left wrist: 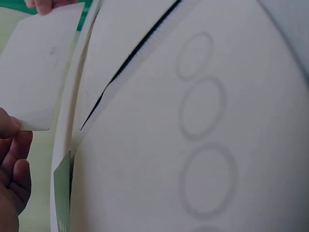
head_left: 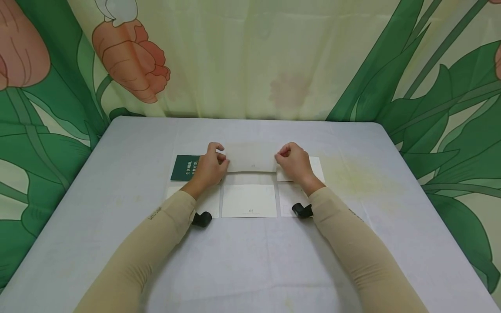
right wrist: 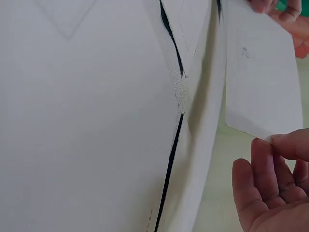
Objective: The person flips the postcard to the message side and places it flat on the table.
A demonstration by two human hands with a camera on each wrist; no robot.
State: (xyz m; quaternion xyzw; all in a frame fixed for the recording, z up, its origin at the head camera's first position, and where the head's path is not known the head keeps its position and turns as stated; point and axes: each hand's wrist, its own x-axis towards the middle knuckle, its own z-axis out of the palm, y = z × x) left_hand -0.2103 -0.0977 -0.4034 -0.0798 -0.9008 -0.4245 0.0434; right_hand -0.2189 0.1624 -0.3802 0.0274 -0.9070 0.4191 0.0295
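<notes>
A white card point(head_left: 252, 157) is raised off the table, held between both hands. My left hand point(head_left: 213, 165) pinches its left edge between thumb and fingers; my right hand point(head_left: 294, 161) pinches the right edge. In the left wrist view the card point(left wrist: 38, 67) stands tilted, with a small printed mark on its face. The right wrist view shows the thumb and fingers of the right hand point(right wrist: 275, 179) at the card's edge point(right wrist: 263, 82). Below it lies another white card point(head_left: 249, 202), flat in the front row.
A dark green card point(head_left: 183, 167) with white characters lies partly under the left hand. White cards lie at the back right point(head_left: 316, 167), front right point(head_left: 287, 200) and front left point(head_left: 211, 202). The white-covered table point(head_left: 250, 265) meets a floral curtain point(head_left: 235, 65) behind.
</notes>
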